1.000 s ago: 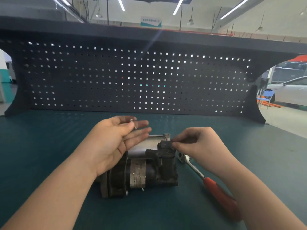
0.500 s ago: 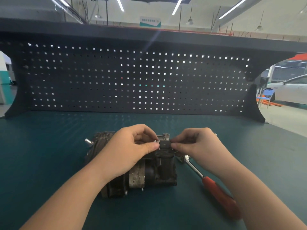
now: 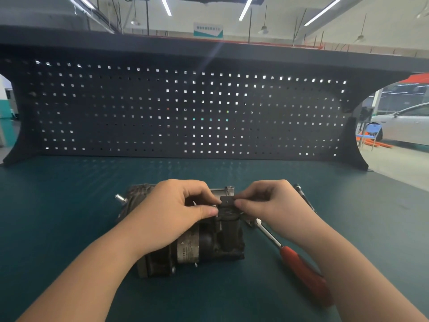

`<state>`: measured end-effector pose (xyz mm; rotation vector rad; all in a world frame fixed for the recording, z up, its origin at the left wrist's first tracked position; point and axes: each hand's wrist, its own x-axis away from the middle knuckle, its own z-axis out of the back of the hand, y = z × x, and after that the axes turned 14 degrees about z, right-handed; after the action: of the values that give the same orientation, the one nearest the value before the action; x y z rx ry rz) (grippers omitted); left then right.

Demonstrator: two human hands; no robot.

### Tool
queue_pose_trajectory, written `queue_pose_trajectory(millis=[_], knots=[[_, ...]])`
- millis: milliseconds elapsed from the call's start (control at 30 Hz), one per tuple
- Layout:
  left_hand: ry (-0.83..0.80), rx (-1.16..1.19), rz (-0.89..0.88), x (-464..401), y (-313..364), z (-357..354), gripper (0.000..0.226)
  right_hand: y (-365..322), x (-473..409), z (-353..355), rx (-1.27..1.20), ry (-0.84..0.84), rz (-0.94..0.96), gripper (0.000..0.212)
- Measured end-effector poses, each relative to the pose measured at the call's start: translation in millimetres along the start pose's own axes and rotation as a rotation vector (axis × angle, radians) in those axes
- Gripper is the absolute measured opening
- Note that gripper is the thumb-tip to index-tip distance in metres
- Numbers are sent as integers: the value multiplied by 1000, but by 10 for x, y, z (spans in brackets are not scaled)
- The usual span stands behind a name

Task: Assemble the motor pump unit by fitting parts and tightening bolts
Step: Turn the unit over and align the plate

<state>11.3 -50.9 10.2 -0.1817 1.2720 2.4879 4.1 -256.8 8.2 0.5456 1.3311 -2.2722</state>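
Pump unit (image 3: pixel 204 242) lies crosswise; both hands (image 3: pixel 176 212) (image 3: pixel 271 205) pinch its small top block (image 3: pixel 227 202).

Motor pump (image 3: pixel 197 240) lying on the bench top (image 3: pixel 58 217) near its front middle, left hand (image 3: pixel 176 212) over its left part, right hand (image 3: pixel 271 208) at its right top, ratchet (image 3: pixel 299 268) just right of it, pegboard (image 3: pixel 185 112) standing behind.
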Motion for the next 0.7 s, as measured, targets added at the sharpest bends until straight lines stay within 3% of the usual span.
queue_pose_trajectory(millis=[100, 267, 433, 533, 600, 700], knots=[[31, -15, 1, 5, 4, -29, 20, 17, -16, -1, -109, 3, -57, 10], [-28, -19, -3, 10, 41, -21, 22, 89, -32, -26, -498, 33, -192, 8], [-25, -24, 4, -1, 51, -38, 21, 159, -45, -29, -536, 27, -216, 8], [14, -18, 17, -11, 35, -69, 16, 123, -44, -2, -569, 32, -219, 31], [9, 10, 29, -17, 23, -68, 14, 141, -66, 75, -489, 124, -269, 39], [-11, 41, 23, -14, 6, -73, 15, 305, -94, 210, 66, 169, -398, 24]])
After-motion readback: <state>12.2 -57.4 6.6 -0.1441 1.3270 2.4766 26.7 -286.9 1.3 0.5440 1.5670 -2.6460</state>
